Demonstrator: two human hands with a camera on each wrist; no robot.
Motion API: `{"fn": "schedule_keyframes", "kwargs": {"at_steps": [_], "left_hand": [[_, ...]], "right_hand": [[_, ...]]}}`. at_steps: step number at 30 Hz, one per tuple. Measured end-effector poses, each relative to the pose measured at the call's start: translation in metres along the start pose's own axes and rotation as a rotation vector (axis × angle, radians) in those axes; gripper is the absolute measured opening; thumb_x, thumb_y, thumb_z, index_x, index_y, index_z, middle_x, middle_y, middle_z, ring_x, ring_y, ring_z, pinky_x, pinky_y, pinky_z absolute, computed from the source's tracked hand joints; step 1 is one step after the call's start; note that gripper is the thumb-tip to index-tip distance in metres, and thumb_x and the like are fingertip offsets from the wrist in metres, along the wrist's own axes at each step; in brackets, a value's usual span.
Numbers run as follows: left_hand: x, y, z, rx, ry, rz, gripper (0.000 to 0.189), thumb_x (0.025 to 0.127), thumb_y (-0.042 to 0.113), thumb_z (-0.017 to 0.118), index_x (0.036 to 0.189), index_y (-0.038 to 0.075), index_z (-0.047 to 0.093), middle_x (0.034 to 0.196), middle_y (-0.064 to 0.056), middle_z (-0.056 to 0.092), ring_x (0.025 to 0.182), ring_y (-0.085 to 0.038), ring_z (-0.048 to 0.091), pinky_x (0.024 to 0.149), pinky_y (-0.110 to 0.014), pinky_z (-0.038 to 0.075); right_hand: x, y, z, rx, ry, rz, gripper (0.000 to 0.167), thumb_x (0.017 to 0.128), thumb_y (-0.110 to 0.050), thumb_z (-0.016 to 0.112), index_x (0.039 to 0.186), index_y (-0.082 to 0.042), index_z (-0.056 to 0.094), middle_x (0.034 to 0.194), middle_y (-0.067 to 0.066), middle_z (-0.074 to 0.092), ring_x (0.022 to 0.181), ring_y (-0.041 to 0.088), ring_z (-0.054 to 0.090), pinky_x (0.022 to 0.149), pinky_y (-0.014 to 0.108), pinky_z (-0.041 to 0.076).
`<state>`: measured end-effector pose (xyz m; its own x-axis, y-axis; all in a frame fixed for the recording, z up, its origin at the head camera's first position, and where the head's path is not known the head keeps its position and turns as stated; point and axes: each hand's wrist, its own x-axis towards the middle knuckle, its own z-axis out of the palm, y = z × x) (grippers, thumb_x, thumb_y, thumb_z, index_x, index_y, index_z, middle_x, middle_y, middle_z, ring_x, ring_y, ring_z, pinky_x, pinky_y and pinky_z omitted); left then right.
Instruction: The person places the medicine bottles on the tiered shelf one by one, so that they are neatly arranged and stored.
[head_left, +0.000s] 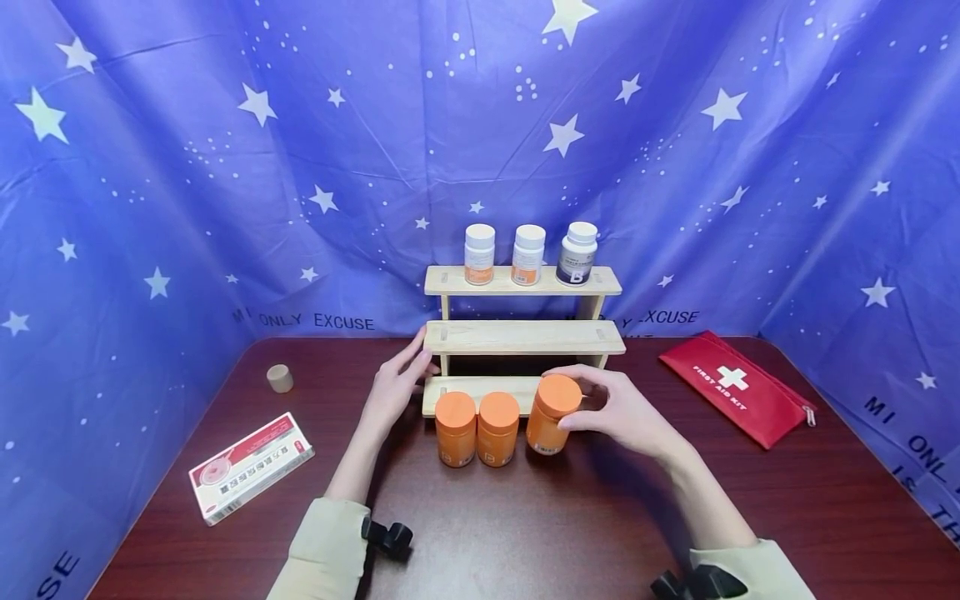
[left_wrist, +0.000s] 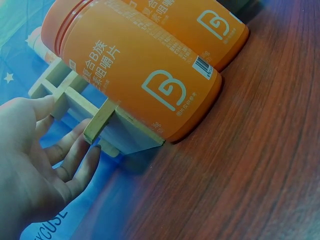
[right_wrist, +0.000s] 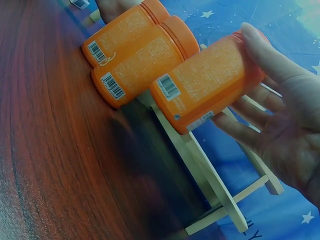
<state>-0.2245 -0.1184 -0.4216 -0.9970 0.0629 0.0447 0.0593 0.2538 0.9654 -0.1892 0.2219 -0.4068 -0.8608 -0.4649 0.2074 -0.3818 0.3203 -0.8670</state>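
My right hand [head_left: 617, 410] grips an orange pill bottle [head_left: 553, 421] near its lid, thumb in front and fingers behind. In the right wrist view that bottle [right_wrist: 205, 80] is raised off the table and tilted, before the lowest tier of a wooden three-tier shelf [head_left: 525, 336]. Two matching orange bottles, a left one [head_left: 455, 433] and a right one [head_left: 498, 433], stand side by side on the table. My left hand [head_left: 393, 385] touches the shelf's left end at the middle tier; in the left wrist view its fingers [left_wrist: 75, 186] are loosely bent by the wood.
On the top tier stand three white-capped bottles: two with orange labels [head_left: 480, 254] [head_left: 528, 255] and a dark-labelled one [head_left: 577, 255]. A red first aid pouch [head_left: 738, 390] lies at right. At left are a medicine box [head_left: 251, 468] and a small beige cup [head_left: 280, 379].
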Motion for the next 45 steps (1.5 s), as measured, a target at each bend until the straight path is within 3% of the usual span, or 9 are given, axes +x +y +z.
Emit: {"fn": "schedule_keyframes", "kwargs": {"at_steps": [7,11,19,29,37,45], "left_hand": [[0.017,-0.029,0.004,-0.014,0.014,0.010,0.053,0.107,0.040,0.054,0.158,0.033,0.040,0.115,-0.026,0.073,0.110,-0.033,0.068,0.090,-0.040,0.063],[0.020,-0.036,0.005,-0.015,0.029,0.029,0.052,0.106,0.045,0.055,0.156,0.038,0.042,0.113,-0.025,0.074,0.106,-0.029,0.069,0.089,-0.038,0.064],[0.017,-0.037,0.000,0.013,0.048,0.017,0.052,0.104,0.051,0.055,0.154,0.044,0.042,0.111,-0.019,0.076,0.102,-0.020,0.069,0.088,-0.035,0.064],[0.019,-0.036,0.003,-0.001,0.034,0.028,0.053,0.105,0.050,0.054,0.155,0.041,0.041,0.114,-0.025,0.074,0.104,-0.025,0.071,0.090,-0.037,0.063],[0.020,-0.035,0.006,-0.016,0.030,0.025,0.055,0.104,0.051,0.055,0.156,0.041,0.041,0.112,-0.022,0.075,0.105,-0.026,0.071,0.090,-0.036,0.063],[0.018,-0.034,0.004,0.007,0.040,0.021,0.056,0.104,0.051,0.054,0.157,0.038,0.040,0.112,-0.019,0.076,0.103,-0.022,0.070,0.089,-0.037,0.063]], "right_hand": [[-0.002,-0.003,-0.003,-0.066,0.118,-0.003,0.056,0.085,-0.014,0.085,0.137,-0.016,0.065,0.120,-0.011,0.073,0.105,0.003,0.069,0.087,0.021,0.057],[-0.002,-0.004,-0.003,-0.063,0.187,-0.022,0.056,0.083,-0.009,0.085,0.136,-0.013,0.066,0.113,-0.016,0.074,0.102,0.002,0.069,0.089,0.018,0.057],[0.005,0.000,0.004,0.065,0.290,-0.044,0.054,0.084,0.003,0.080,0.135,0.003,0.062,0.105,-0.018,0.074,0.098,0.000,0.069,0.086,0.016,0.057],[0.010,0.004,0.012,0.119,0.326,-0.045,0.051,0.090,0.002,0.074,0.139,0.005,0.058,0.114,-0.020,0.071,0.108,-0.001,0.066,0.094,0.014,0.054],[0.024,-0.003,0.012,0.125,0.390,-0.029,0.050,0.094,-0.003,0.072,0.142,0.001,0.057,0.113,-0.020,0.070,0.106,-0.001,0.065,0.093,0.012,0.054],[0.047,-0.015,0.013,0.194,0.369,-0.070,0.047,0.099,-0.010,0.069,0.144,-0.006,0.056,0.124,-0.009,0.068,0.116,0.005,0.063,0.099,0.017,0.054]]}}
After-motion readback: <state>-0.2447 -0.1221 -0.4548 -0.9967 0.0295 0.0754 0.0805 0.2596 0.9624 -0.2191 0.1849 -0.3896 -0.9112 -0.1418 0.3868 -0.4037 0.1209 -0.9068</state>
